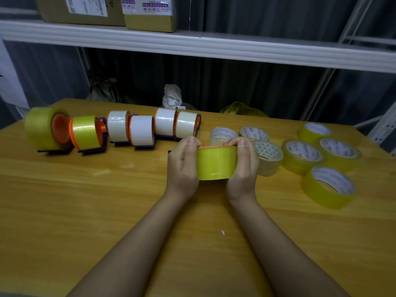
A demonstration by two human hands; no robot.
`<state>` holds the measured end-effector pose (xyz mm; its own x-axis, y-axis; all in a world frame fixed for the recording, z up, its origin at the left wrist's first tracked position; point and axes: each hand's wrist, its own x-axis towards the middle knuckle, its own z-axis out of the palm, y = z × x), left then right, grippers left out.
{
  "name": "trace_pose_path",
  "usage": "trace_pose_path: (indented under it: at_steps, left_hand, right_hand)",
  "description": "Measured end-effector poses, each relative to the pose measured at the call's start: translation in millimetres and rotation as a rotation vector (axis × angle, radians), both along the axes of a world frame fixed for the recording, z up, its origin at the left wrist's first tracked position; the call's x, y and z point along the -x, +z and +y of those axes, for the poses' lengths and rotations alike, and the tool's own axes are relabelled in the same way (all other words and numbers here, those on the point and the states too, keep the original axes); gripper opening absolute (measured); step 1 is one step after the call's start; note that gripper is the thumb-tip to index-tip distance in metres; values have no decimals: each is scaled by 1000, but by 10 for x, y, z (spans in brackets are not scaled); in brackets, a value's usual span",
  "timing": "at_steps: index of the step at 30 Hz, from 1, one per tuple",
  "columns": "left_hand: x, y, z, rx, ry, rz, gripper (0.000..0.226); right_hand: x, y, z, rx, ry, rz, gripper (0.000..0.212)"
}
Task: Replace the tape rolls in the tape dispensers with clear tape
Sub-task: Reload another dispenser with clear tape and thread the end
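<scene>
Yellow tape roll [216, 162] is gripped between left hand [182, 166] and right hand [243, 166]; judging by its orange hub [214, 147], next comes pulling it free.

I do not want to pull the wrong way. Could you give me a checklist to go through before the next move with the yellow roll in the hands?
1. Left hand grips the yellow tape roll: ok.
2. Right hand grips its other side: ok.
3. Orange plastic hub is free of the roll: not ok, its rim shows at the top edge.
4. Clear tape rolls are near the right hand: ok.
5. Bare wooden table to put the old roll on: ok.
6. Blue dispenser frame is under the hands: cannot tell.
</scene>
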<state>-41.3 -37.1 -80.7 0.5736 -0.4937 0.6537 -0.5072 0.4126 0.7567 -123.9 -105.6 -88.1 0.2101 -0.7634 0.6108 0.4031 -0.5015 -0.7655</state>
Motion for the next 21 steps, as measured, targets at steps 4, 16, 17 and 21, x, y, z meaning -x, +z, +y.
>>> trace_pose_path:
  at_steps: [4,16,17,21]
  left_hand:
    - [-52,60,52,-152,-275,85,57]
    - [-49,187,135,-195,-353,347,35]
    - [-50,194,128,-195,-345,378,34]
    - [-77,209,129,-252,-364,449,34]
  right_hand:
    - [59,24,-51,32,-35,29,34]
    - [120,29,-73,21,56,237,47]
    - [122,19,-60,54,87,305,53]
    - [117,-33,-48,191,116,531,88]
